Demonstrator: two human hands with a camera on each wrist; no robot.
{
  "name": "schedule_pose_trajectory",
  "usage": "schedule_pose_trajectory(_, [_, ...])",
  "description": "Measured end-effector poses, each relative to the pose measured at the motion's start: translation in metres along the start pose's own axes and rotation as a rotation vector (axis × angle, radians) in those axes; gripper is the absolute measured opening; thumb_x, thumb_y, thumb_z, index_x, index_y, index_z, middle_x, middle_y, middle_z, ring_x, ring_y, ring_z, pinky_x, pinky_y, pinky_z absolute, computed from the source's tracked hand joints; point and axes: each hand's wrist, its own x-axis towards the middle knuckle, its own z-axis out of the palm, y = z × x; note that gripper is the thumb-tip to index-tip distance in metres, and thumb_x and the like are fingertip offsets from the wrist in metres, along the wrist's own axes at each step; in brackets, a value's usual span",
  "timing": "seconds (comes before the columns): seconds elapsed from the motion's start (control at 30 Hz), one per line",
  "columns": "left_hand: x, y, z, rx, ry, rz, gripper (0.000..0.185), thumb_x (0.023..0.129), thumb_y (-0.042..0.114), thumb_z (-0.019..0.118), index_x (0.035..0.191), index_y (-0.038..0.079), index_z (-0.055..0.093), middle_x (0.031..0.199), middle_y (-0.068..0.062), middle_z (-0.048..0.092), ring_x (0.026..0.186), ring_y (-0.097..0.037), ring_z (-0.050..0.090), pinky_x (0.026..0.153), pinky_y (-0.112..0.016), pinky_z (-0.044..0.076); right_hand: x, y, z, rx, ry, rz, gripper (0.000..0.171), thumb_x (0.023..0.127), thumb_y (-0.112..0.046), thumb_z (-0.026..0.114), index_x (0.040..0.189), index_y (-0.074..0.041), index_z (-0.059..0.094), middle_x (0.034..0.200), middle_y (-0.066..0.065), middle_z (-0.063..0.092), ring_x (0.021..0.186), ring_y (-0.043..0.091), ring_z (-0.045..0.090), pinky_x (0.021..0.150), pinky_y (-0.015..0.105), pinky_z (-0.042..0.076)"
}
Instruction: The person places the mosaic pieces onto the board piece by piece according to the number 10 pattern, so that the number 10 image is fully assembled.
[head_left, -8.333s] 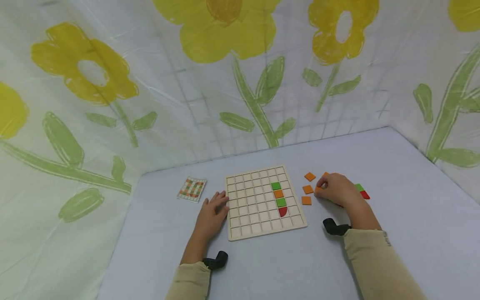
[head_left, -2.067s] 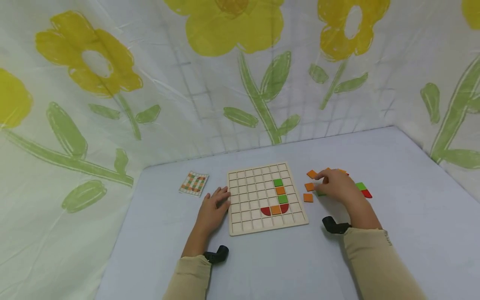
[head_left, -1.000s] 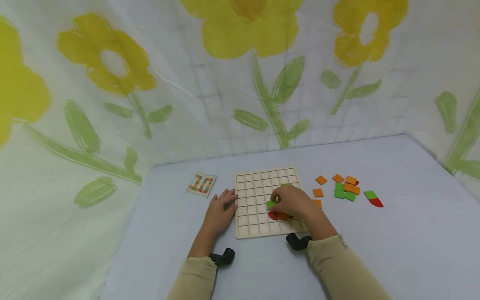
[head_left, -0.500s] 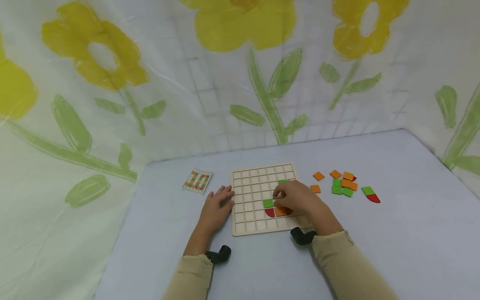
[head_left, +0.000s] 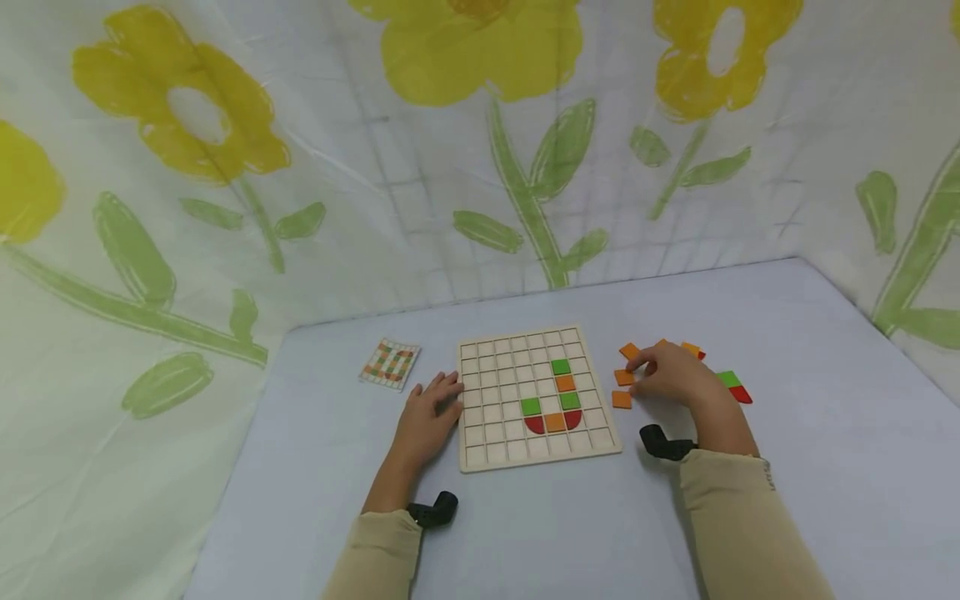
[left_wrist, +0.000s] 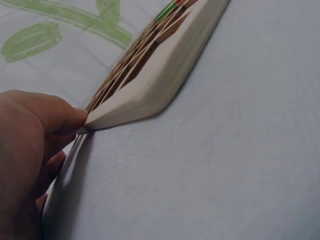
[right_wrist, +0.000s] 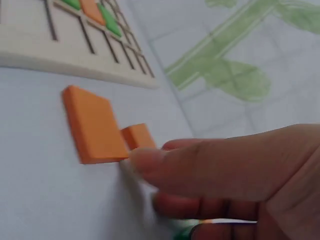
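Now six tiles (head_left: pixel 554 422) aboard board (head_left: pixel 495 454).

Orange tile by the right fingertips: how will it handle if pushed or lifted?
The orange tile looks like a thin, stiff, flat square, so it should slide rather than roll or tip. Lying flush on the table, it probably needs an edge pinch by the right hand. It seems light; a nudge may shift it towards the grid board.

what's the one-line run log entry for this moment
left hand: rests against grid board edge | right hand: fingers touching orange tile beside board | board: green, orange, red pieces seated
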Motion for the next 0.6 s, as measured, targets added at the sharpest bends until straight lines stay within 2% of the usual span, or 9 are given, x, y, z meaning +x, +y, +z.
schedule_pose_trajectory(0.3, [0.000, 0.000, 0.000, -0.008, 0.004, 0.015, 0.033, 0.096, 0.021, 0.063, 0.128, 0.012, 0.066, 0.147, 0.001, 0.051, 0.144, -0.022, 0.037, 0.124, -0.048, 0.012, 0.011, -0.003, 0.014, -0.021, 0.072, 0.049, 0.037, 0.086, -0.026, 0.072, 0.116, -0.006, 0.068, 0.093, 0.011, 0.062, 0.081, 0.025, 0.054, 0.066, 0.032, 0.045])
schedule_pose_trajectory(0.43, [0.000, 0.000, -0.001, -0.021, 0.004, 0.023, 0.034, 0.096, 0.021, 0.063, 0.128, 0.012, 0.065, 0.147, 0.001, 0.052, 0.145, -0.021, 0.037, 0.124, -0.048, 0.013, 0.012, -0.014, 0.017, -0.061, 0.094, 0.052, 0.037, 0.089, -0.032, 0.068, 0.117, -0.008, 0.068, 0.094, 0.010, 0.062, 0.078, 0.023, 0.054, 0.062, 0.030, 0.043])
schedule_pose_trajectory(0.53, [0.000, -0.001, -0.001, -0.031, 0.004, 0.024, 0.034, 0.096, 0.021, 0.063, 0.129, 0.012, 0.065, 0.147, 0.001, 0.052, 0.145, -0.021, 0.037, 0.124, -0.048, 0.012, 0.012, -0.035, 0.026, -0.060, 0.112, 0.001, 0.037, 0.091, -0.035, 0.067, 0.117, -0.010, 0.068, 0.091, 0.008, 0.063, 0.073, 0.021, 0.054, 0.059, 0.030, 0.044])
schedule_pose_trajectory(0.6, [0.000, -0.002, 0.000, -0.042, 0.009, 0.025, 0.033, 0.096, 0.020, 0.063, 0.128, 0.012, 0.066, 0.147, 0.001, 0.052, 0.145, -0.021, 0.037, 0.124, -0.048, 0.012, 0.012, -0.056, 0.035, -0.045, 0.099, -0.073, 0.036, 0.091, -0.034, 0.068, 0.119, -0.010, 0.068, 0.089, 0.006, 0.064, 0.072, 0.019, 0.055, 0.059, 0.030, 0.045])
